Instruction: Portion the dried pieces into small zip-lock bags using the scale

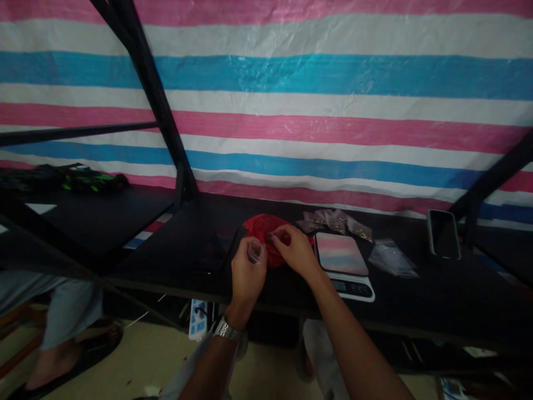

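Note:
A red plastic bag (262, 223) lies on the black table, both of my hands over it. My left hand (246, 272), with a metal watch at the wrist, is closed around a small clear plastic bag (255, 253). Just right of it, my right hand (296, 250) has its fingers curled together above the red bag; what they hold is too small and dim to make out. Beside my right hand sits a white kitchen scale (341, 254) with a shiny square plate and a small display at its front.
Behind the scale lie several filled small bags (337, 221). Flat clear bags (393, 258) rest to its right, and a phone (443, 234) farther right. A dark flat object (216, 250) lies left of the red bag. Black frame bars (154, 100) rise at the left; a person's leg (70, 311) shows below.

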The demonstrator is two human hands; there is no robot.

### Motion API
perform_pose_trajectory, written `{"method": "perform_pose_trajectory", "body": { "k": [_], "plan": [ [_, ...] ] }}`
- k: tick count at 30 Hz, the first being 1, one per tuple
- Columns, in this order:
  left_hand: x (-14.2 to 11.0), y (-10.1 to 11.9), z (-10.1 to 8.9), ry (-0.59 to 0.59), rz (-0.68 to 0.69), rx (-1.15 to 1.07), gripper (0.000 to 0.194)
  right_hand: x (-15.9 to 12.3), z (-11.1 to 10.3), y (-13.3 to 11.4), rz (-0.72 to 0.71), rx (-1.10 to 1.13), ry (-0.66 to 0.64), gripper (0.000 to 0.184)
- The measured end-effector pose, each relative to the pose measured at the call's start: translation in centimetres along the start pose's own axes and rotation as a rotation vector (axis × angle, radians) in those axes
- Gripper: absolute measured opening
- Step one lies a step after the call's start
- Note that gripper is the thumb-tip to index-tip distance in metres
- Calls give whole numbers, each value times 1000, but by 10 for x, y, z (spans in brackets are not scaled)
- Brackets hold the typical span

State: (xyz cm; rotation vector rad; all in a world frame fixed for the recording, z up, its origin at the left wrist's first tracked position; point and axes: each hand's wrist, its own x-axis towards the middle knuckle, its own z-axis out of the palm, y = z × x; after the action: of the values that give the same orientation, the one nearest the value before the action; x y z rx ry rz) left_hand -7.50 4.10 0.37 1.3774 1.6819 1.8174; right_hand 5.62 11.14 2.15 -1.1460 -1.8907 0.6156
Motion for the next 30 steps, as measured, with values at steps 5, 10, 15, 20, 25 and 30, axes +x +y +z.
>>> {"method": "perform_pose_trajectory", "body": {
  "k": [5,10,15,20,25,30],
  "plan": [
    [1,2,-1,27,-3,-4,11,-4,0,1,-32,-3,23,5],
    [5,2,4,90,-33,7,10,-2,3,-2,-44,-56,105,7],
    [16,4,-6,66,-22,45,13,-3,-8,-5,-81,-61,90,9],
    [19,2,-15,75,-21,122,11,3,-4,0,-65,-101,17,12],
    [7,-2,-8,45,-22,218,18,18,6,1,-24,-159,-84,12],
    [2,-7,-1,10,-28,211,14,16,5,-3,-10,-97,-187,11]
  ]
}}
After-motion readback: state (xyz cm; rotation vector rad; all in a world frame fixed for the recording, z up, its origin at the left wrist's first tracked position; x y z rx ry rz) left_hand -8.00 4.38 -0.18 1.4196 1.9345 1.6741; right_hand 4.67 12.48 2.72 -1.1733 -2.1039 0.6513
